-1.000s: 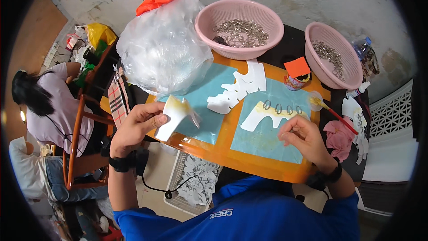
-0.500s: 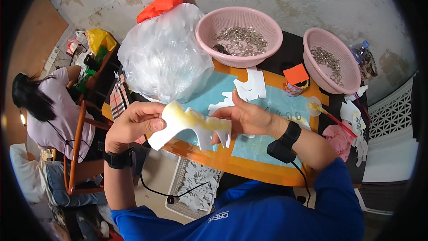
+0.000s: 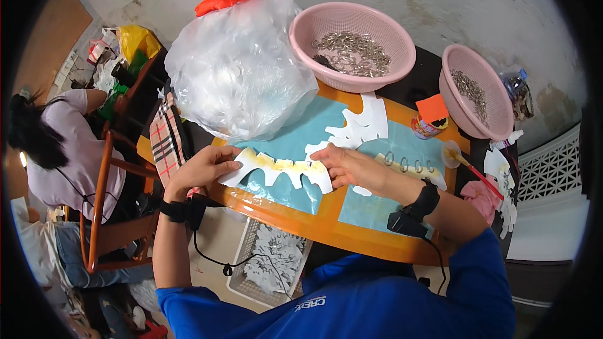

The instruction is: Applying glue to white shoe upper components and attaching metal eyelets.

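A white cut-out strip (image 3: 274, 171) with scalloped tabs and a yellow, glue-like smear along its far edge is spread between my hands, over the blue sheet (image 3: 289, 204). My left hand (image 3: 204, 168) pinches its left end between thumb and fingers. At its right end, my right hand (image 3: 352, 169) has its fingers closed on the edge. Right of that hand lies another yellow-smeared strip (image 3: 433, 179), partly under my forearm, with several metal rings (image 3: 404, 164) standing along it. More white cut-outs (image 3: 367, 122) lie beyond my right hand.
Pink baskets (image 3: 301, 47) (image 3: 449, 91) of metal pieces stand behind, beside a large clear plastic bag (image 3: 235, 69). A can (image 3: 429, 127), a glue-covered brush (image 3: 468, 166) and a pink cloth (image 3: 476, 196) are at right. Below the table edge sits a crate (image 3: 239, 270) of white pieces. Another person (image 3: 75, 144) sits left.
Both hands have lowered the strip toward the table and turned it flatter, so its whole length shows. My right hand has shifted to its right end.
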{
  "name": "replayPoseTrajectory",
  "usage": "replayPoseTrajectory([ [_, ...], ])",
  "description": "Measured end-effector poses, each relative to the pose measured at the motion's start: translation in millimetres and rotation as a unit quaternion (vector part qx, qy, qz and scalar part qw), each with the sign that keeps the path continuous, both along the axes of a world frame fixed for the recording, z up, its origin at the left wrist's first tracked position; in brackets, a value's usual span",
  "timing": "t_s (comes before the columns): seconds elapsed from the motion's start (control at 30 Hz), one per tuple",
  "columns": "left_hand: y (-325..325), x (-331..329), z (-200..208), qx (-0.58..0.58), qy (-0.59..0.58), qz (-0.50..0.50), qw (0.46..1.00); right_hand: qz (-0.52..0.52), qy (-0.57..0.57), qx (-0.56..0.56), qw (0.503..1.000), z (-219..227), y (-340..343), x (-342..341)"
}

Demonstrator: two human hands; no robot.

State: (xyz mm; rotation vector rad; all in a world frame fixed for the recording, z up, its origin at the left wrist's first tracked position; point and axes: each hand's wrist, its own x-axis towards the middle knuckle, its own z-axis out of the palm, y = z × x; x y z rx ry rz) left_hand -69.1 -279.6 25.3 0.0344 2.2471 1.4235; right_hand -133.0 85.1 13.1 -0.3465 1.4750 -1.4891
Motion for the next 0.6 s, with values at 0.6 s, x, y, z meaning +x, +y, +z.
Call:
replayPoseTrajectory([
  [0.6,10,1,-1,-0.177,0.154,0.078,0.969,0.012,0.306,0.148,0.940,34,8,15],
])
